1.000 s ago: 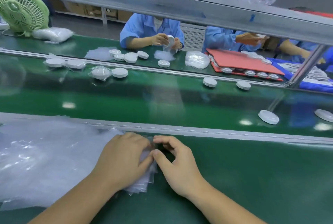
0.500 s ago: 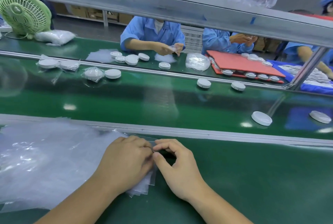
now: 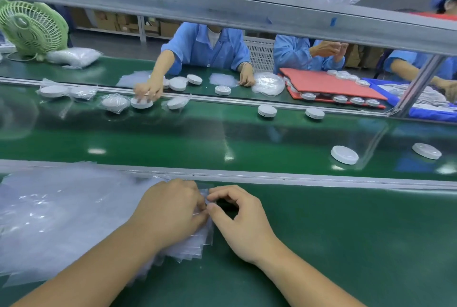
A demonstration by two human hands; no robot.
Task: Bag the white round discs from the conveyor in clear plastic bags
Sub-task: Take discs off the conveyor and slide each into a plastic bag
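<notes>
A pile of clear plastic bags (image 3: 57, 212) lies on the near green bench at the left. My left hand (image 3: 170, 210) rests on the pile's right edge with its fingers curled over the bags. Facing it, my right hand (image 3: 237, 220) pinches the edge of a bag between thumb and forefinger. White round discs ride the green conveyor (image 3: 222, 138) beyond the rail: one disc (image 3: 344, 155) at the near right, another (image 3: 426, 150) further right, and a pair (image 3: 267, 110) toward the far side. Several bagged discs (image 3: 115, 103) lie at the far left.
A steel beam (image 3: 222, 7) crosses overhead. People in blue coats sit across the line; one person's hand (image 3: 146, 91) reaches onto a disc on the belt. A green fan (image 3: 32, 28), red trays (image 3: 329, 85) with discs and a white basket (image 3: 262, 54) stand at the far side.
The discs have travelled left along the belt. The person opposite has reached an arm onto the conveyor. My hands stay at the bag pile's edge, fingers working the plastic.
</notes>
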